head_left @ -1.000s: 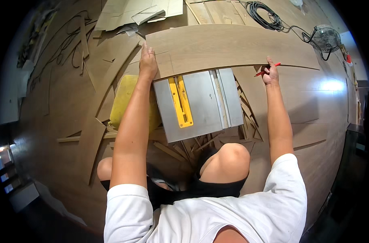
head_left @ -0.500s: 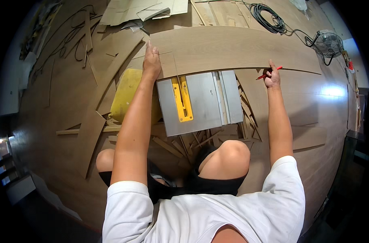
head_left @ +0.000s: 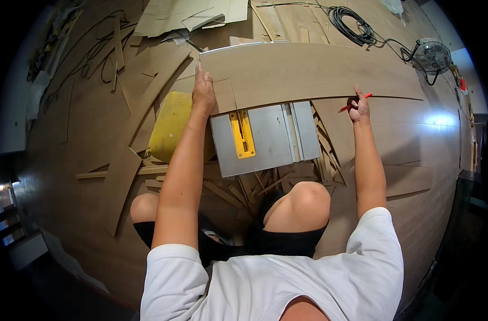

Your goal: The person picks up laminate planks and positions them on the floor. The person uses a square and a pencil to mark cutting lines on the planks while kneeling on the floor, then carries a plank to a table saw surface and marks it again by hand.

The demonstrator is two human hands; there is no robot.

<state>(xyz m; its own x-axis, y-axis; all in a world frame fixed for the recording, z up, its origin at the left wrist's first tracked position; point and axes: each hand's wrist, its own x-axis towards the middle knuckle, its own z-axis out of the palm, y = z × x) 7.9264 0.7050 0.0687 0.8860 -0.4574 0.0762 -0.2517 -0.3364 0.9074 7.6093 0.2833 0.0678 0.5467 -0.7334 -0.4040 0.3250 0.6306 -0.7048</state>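
Note:
A long light-brown floorboard (head_left: 297, 69) lies across the far part of a grey table saw (head_left: 268, 136) with a yellow blade insert (head_left: 242, 136). Pencil-like lines mark the board's left end, close to the insert. My left hand (head_left: 203, 92) is closed on that left end, thumb along the top face. At the near edge, toward the right, my right hand (head_left: 358, 108) grips the board with its thumb on top. A slim red pencil (head_left: 368, 96) sticks out between the right hand's fingers. What its fingers do under the board is hidden.
A yellow casing (head_left: 170, 125) stands left of the saw, and offcuts (head_left: 222, 193) litter the floor before my knees. Farther off are a coiled black cable (head_left: 352, 27), a fan (head_left: 432, 58) and cardboard sheets (head_left: 193, 16). Long board strips (head_left: 121, 190) lie at left.
The floorboard has slid a little toward me over the saw table, covering slightly more of the yellow insert. Both hands have come nearer with it, keeping their grip.

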